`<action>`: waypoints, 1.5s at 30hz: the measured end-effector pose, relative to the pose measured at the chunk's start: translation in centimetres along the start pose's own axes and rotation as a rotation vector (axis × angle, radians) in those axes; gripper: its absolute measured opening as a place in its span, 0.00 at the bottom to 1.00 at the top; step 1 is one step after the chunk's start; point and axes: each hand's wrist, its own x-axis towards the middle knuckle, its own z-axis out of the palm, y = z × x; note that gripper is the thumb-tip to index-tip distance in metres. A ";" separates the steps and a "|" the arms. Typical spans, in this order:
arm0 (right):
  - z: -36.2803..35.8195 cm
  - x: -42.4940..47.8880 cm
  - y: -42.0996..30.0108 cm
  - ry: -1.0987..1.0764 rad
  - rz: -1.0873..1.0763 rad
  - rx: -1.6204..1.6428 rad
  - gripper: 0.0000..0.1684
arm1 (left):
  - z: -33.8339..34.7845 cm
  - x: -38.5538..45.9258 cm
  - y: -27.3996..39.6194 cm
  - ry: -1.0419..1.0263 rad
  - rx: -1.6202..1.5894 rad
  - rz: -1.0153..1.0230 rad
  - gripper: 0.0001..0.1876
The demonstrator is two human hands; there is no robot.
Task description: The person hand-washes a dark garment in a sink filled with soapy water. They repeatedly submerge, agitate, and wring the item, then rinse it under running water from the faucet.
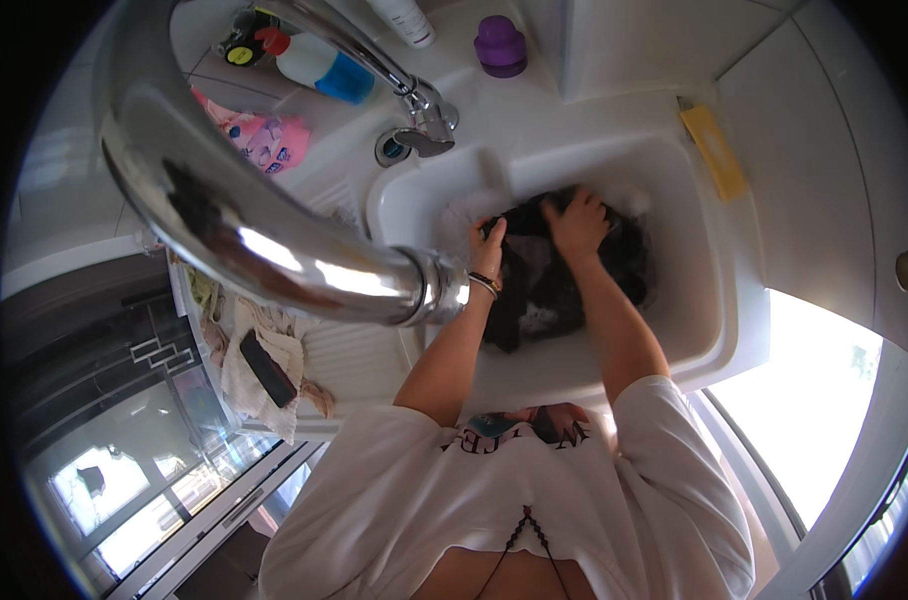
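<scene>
Dark wet cloth lies bunched in a white sink basin, with whitish suds or water around it. My left hand, a bracelet at its wrist, grips the cloth's upper left part between thumb and fingers. To the right of it, my right hand rests on the cloth's upper edge, its fingers bent and slightly blurred; whether they pinch the fabric cannot be told. The cloth's lower part spreads beneath both forearms.
A large chrome faucet arches close over the left side, near my left forearm. Behind the basin are a smaller tap, a spray bottle, a pink pouch and a purple-capped container. A yellow sponge cloth hangs on the right rim.
</scene>
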 end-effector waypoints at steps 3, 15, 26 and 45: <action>2.0 -1.7 -0.7 -0.229 -0.406 -0.261 0.35 | -0.8 1.7 -1.1 0.130 0.292 0.023 0.33; 0.3 -7.5 -2.4 -0.048 -0.448 0.609 0.20 | -4.3 5.9 -6.6 -0.659 -0.752 -0.533 0.25; -1.9 -4.5 -3.6 0.178 -0.319 0.493 0.13 | 3.0 -2.9 2.0 -0.356 -0.358 -0.482 0.25; 5.9 -2.8 0.9 -0.056 -0.301 0.528 0.18 | 0.8 1.8 -0.6 -0.131 -0.423 -0.363 0.21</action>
